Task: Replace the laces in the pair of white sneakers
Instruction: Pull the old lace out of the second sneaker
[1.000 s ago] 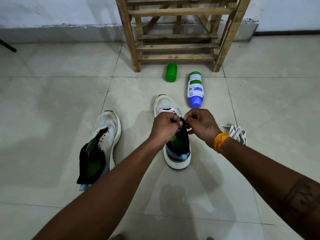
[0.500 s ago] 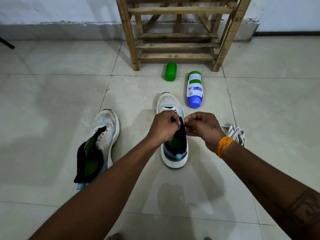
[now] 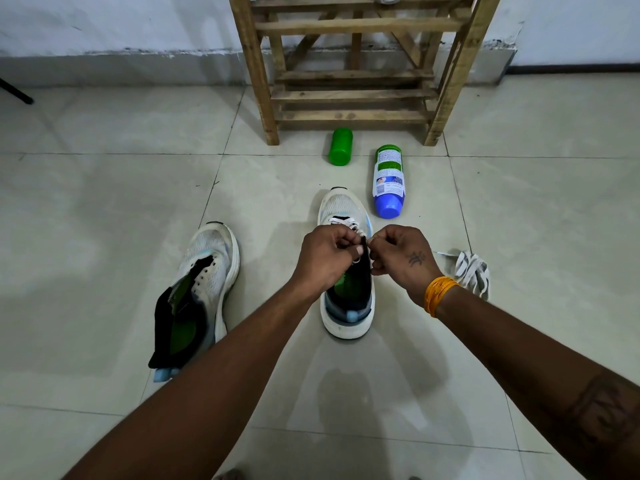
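A white sneaker stands upright on the tiled floor in the middle, toe pointing away, with a white lace crossing its lower eyelets. My left hand and my right hand hover over its tongue, each with fingers curled and pinching the lace near the upper eyelets. The second white sneaker lies to the left, without a lace, its black tongue folded out. A bundle of loose white laces lies on the floor just right of my right wrist.
A wooden rack stands against the far wall. In front of it lie a green cap and a blue-capped bottle on its side, close to the laced sneaker's toe. A dark rod juts in at far left.
Both hands have shifted slightly while staying at the lace over the tongue; the right hand has drawn a little away to the right. The sneakers and laces have not moved.
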